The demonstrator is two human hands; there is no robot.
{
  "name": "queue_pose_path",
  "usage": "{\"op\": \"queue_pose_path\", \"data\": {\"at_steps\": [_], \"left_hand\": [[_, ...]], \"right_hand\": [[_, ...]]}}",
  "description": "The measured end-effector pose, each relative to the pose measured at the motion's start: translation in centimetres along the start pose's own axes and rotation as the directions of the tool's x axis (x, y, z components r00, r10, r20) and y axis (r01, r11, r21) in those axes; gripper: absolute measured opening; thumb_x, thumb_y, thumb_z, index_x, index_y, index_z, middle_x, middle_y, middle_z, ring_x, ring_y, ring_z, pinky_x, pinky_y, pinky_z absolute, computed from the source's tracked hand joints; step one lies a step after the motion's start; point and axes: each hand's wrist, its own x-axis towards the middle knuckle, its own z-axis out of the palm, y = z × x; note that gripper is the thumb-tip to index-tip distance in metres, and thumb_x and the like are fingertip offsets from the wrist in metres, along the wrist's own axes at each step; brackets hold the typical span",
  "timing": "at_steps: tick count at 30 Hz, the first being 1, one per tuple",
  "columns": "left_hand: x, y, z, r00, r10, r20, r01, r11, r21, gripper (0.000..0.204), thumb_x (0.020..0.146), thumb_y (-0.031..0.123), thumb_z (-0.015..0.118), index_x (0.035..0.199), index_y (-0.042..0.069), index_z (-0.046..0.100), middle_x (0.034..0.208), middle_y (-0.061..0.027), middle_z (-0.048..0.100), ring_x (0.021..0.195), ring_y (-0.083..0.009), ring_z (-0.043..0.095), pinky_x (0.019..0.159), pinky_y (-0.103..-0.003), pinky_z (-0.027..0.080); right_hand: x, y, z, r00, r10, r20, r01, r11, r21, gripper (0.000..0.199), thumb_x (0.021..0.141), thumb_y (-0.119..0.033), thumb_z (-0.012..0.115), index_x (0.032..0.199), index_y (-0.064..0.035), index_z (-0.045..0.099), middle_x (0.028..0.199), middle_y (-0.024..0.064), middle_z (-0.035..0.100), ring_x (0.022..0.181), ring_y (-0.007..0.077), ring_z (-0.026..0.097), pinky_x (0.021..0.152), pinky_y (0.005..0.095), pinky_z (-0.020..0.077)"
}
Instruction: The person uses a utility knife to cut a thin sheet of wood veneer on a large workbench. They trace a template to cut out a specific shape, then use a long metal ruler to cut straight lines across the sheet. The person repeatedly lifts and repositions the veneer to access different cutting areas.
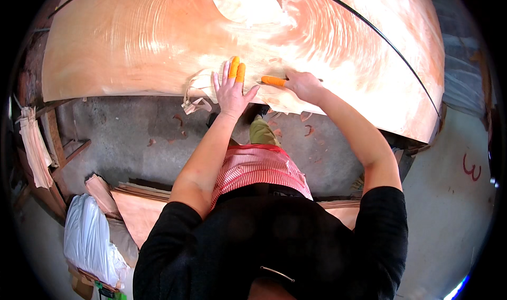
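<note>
A large sheet of wood veneer [132, 52] with wavy grain lies in front of me. My left hand [231, 94] rests flat near its front edge, fingers stretched out, two of them in orange finger covers. To its right, my right hand [303, 86] is closed around a thin dark tool [321, 80]; most of it is hidden, so its kind is unclear. An orange-covered finger of that hand points left along the veneer. Curled veneer strips [195, 106] hang over the edge beside my left hand. A ragged veneer piece [285, 102] lies below my right hand.
A pale eye-shaped patch [248, 5], taped at its ends, lies farther back. Dark cords [364, 20] cross the sheet. Veneer scraps [309, 130] dot the concrete floor [132, 120]. Stacked sheets [138, 210] and a white plastic bag [91, 242] stand at lower left.
</note>
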Motion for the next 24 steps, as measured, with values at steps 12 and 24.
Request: {"op": "queue_pose_path", "data": {"at_steps": [12,24], "left_hand": [[0.0,0.2,0.1,1.0,0.0,-0.009,0.001,0.999,0.039,0.069,0.064,0.045,0.063,0.121,0.011,0.042,0.128,-0.0085,0.037,0.122,-0.026,0.027,0.099,-0.05,0.012],[-0.1,0.3,0.2,1.0,-0.003,0.015,0.002,0.998,0.057,0.072,0.064,0.045,0.064,0.123,0.012,0.038,0.131,-0.0071,0.033,0.123,-0.0266,0.026,0.098,-0.053,0.011]], "right_hand": [[-5.0,-6.4,9.0,0.855,0.513,0.078,-0.517,0.83,0.209,0.032,0.075,-0.006,0.048,0.106,-0.0039,0.043,0.09,0.0146,0.046,0.076,0.0279,0.056,0.059,0.0367,0.0479],[-6.2,-8.7,12.1,0.799,0.601,-0.016,-0.52,0.704,0.485,0.025,0.084,-0.02,0.04,0.101,-0.0021,0.04,0.077,0.0167,0.056,0.072,0.0334,0.056,0.062,0.0411,0.0449]]}}
